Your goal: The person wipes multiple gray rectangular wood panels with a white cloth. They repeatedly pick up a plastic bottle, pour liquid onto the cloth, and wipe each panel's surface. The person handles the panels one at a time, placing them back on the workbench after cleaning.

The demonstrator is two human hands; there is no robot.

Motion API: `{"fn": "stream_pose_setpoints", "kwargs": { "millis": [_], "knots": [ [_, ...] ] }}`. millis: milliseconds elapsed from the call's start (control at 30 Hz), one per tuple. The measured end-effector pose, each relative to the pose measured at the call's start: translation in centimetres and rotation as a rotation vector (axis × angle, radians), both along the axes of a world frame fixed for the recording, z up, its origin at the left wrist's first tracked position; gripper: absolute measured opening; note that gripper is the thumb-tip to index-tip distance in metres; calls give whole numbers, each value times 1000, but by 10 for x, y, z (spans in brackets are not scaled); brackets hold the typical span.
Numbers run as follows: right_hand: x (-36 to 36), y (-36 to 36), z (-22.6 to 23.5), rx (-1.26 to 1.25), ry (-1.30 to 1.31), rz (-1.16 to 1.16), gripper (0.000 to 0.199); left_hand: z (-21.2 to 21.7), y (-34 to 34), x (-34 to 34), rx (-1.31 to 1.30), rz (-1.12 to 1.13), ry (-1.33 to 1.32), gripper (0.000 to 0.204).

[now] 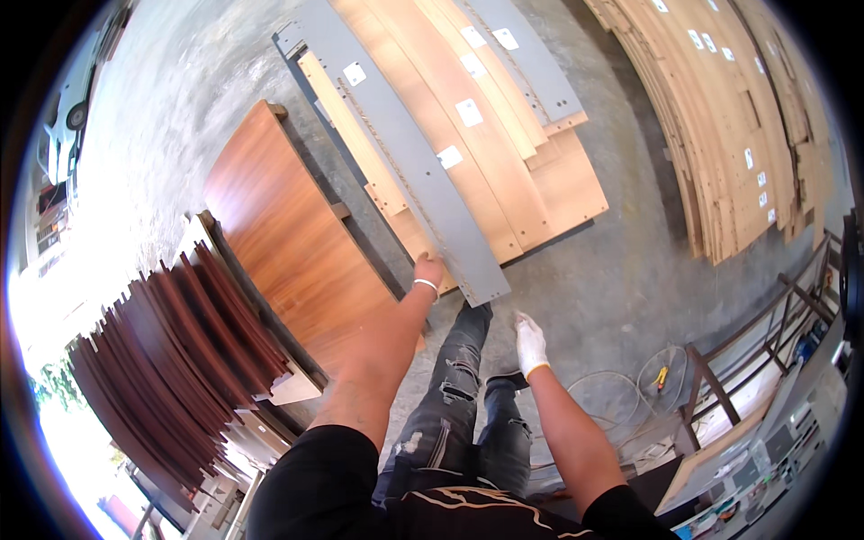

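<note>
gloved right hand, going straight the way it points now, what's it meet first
Likely the grey board at its near right corner, or else the tan boards just beyond; depth is unclear.

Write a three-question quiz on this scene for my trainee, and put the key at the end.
1. True or false: the right grip wears a white glove.
2. Which of these is closest to the left grip?
A. The long grey panel on the left of the pile
B. The yellow item on the floor
C. The parked car
3. Short answer: on which side of the person do the dark brown boards stand in a row?

Key:
1. True.
2. A; the bare grip is right by that panel's left edge, close to its near end.
3. The left.
</note>
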State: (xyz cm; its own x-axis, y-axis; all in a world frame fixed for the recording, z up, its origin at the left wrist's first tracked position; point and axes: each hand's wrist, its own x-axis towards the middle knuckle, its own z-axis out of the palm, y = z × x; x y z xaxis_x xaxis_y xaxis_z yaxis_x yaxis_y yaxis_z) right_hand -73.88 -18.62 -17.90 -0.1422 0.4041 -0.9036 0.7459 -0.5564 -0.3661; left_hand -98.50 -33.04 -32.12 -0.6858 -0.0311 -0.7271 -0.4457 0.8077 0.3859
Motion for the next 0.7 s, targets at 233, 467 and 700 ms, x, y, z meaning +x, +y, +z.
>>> {"fn": "stream_pose_setpoints", "kwargs": {
  "millis": [233,467,700],
  "knots": [
    [159,-57,17,-120,63,-446,41,-11,31,116,122,439,-360,65],
    [328,-133,60,-78,59,-763,42,-31,35,155,149,701,53,61],
    [492,-282,96,-3,82,-959,47,11,19,241,-270,-1300,320,27]
  ]
}}
